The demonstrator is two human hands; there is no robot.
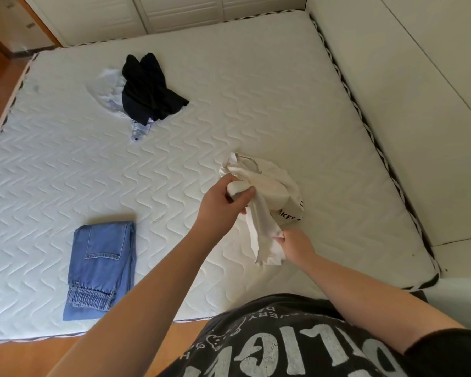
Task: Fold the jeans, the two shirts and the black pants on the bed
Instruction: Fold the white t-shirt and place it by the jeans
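Both hands grip a crumpled cream cotton shirt [267, 197] above the white quilted mattress [201, 131]: left hand [223, 202] clutches its far end, right hand [294, 244] pinches the near end, fabric running between them

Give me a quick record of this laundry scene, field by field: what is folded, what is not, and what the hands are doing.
folded: jeans, flat near the bed's front edge
being handled: cream shirt, bunched, with dark lettering
left hand: grips the cream shirt's upper part
right hand: pinches its lower end
still unfolded: black pants, crumpled, lying partly over a white shirt
surface: bare quilted mattress
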